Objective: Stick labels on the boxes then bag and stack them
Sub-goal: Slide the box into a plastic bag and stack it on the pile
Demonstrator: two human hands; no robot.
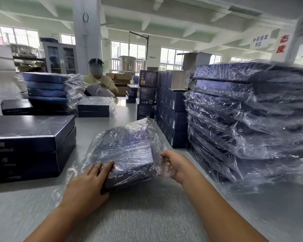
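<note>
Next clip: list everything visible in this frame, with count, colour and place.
bagged box: one, dark blue in clear plastic, table centre, tilted.
tall bagged stack: one pile, dark blue, right side.
unbagged boxes: one pile, dark blue, near left.
far bagged pile: one, dark blue, far left.
upright cartons: several, dark blue, beyond the held box.
table: one, grey.
other person: one, yellow top, far side of the table.
left hand: one, holds the box's near-left corner.
right hand: one, holds its right edge through the plastic.
</note>
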